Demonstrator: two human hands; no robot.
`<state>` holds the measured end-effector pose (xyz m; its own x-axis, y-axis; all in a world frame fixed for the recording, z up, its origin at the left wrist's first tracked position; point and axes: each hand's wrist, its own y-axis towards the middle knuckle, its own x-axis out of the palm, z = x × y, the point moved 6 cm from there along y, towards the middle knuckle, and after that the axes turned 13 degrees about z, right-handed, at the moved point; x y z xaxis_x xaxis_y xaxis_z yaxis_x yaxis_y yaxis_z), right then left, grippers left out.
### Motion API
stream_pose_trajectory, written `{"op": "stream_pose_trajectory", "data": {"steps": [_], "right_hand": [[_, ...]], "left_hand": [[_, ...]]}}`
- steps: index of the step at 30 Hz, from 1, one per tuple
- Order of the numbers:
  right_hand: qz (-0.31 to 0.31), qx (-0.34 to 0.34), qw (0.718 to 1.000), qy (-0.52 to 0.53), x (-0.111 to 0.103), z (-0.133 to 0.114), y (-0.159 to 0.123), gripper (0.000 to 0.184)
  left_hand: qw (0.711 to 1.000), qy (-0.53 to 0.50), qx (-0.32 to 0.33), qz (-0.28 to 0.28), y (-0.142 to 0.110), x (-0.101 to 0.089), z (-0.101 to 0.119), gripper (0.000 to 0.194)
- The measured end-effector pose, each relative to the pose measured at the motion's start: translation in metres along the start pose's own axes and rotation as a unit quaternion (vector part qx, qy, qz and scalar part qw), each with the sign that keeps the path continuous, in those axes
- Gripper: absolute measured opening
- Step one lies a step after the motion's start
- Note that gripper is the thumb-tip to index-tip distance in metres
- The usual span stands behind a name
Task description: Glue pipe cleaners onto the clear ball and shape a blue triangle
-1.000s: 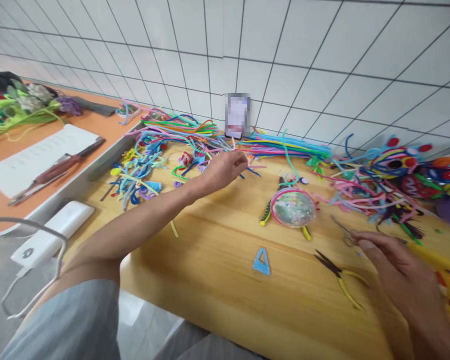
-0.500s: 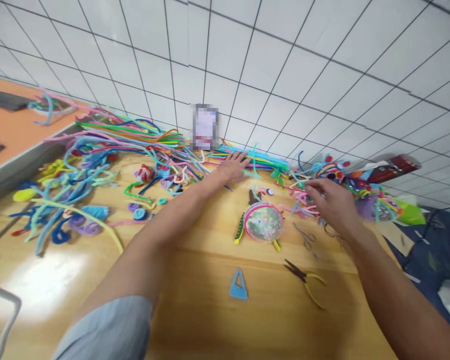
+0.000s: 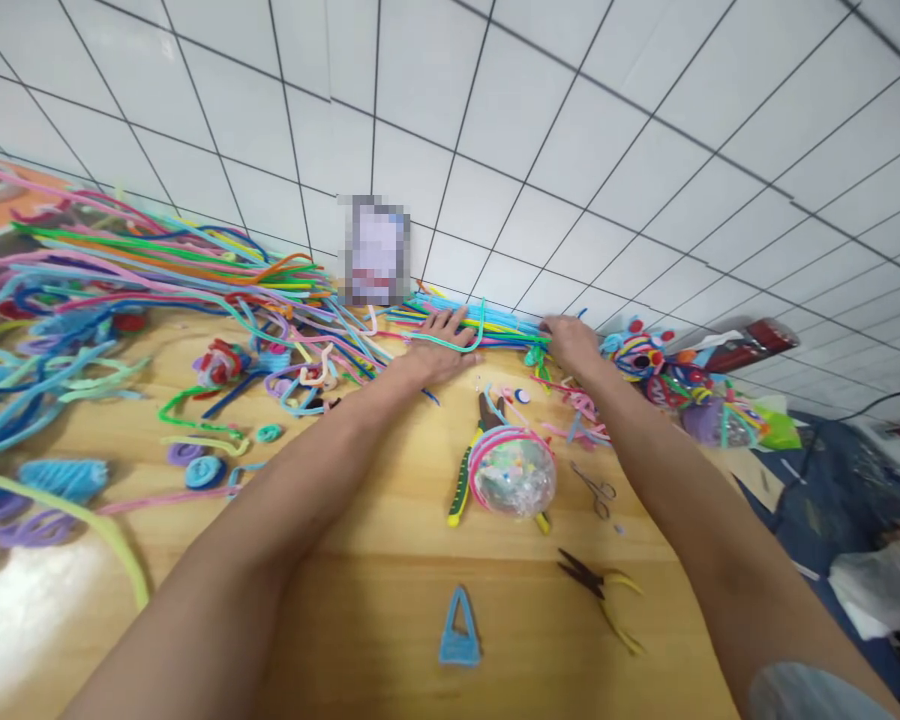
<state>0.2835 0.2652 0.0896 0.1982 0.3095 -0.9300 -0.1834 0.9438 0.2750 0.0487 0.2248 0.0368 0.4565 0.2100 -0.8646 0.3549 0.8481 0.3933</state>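
Note:
A bundle of coloured pipe cleaners (image 3: 508,327), mostly blue, green and yellow, lies along the foot of the tiled wall. My left hand (image 3: 444,347) rests flat on its left part, fingers spread, with a mint pipe cleaner (image 3: 483,325) curving up beside the fingertips. At the bundle's right end is my right hand (image 3: 572,343), its fingers bent and close together on the ends; the fingertips are partly hidden. Below the hands, a clear round container (image 3: 521,475) with pink rings around its rim sits over yellow-and-green-handled pliers (image 3: 461,485).
Nearer me lie a blue triangular piece (image 3: 460,630), yellow-handled pliers (image 3: 604,590) and small scissors (image 3: 596,490). Loose pipe cleaners (image 3: 150,270) pile up at left. A phone (image 3: 377,250) leans on the wall. Colourful pipe-cleaner pieces (image 3: 641,355) and a red packet (image 3: 769,340) are at right.
My right hand has moved left, from the small pieces to the bundle's right end. My left hand stays spread on the bundle. The view has shifted right and closer.

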Motion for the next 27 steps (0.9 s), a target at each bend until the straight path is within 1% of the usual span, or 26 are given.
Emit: {"op": "stream_pose_trajectory", "data": {"steps": [2,4,8,12,17,18,20,22,25,27], "right_hand": [[-0.002,-0.013,1.0,-0.015,0.0,-0.004,0.002,0.036],[0.001,-0.023,0.999,-0.033,-0.005,-0.005,0.003,0.036],[0.013,-0.037,0.996,-0.074,-0.028,0.0,-0.004,0.038],[0.011,-0.043,0.993,-0.114,-0.057,0.018,-0.022,0.035],[-0.005,-0.029,0.988,-0.154,-0.093,0.055,-0.053,0.034],[-0.004,-0.018,0.987,-0.16,-0.102,0.065,-0.061,0.033],[0.012,0.03,0.988,-0.148,-0.125,0.088,-0.08,0.031],[0.047,0.112,0.989,-0.079,-0.152,0.114,-0.107,0.024],[0.077,0.17,0.982,-0.04,-0.186,0.141,-0.159,0.019],[0.092,0.215,0.972,-0.011,-0.199,0.151,-0.199,0.013]], "left_hand": [[1.0,-0.002,-0.004,-0.002,0.0,0.0,0.0,0.054],[1.0,-0.002,-0.01,-0.007,0.001,0.0,-0.001,0.055],[1.0,0.001,-0.022,-0.007,0.003,0.002,-0.003,0.057],[1.0,0.002,-0.023,-0.004,0.004,0.002,-0.003,0.059],[1.0,-0.004,-0.015,0.005,0.003,-0.002,0.0,0.056],[1.0,-0.007,-0.013,0.006,0.002,-0.003,0.0,0.056],[1.0,-0.014,-0.011,0.009,0.001,-0.006,0.002,0.055],[1.0,-0.021,-0.006,0.008,0.0,-0.011,0.003,0.053],[0.999,-0.032,0.006,0.004,-0.004,-0.02,0.008,0.049],[0.999,-0.037,0.011,0.0,-0.006,-0.029,0.011,0.05]]}}
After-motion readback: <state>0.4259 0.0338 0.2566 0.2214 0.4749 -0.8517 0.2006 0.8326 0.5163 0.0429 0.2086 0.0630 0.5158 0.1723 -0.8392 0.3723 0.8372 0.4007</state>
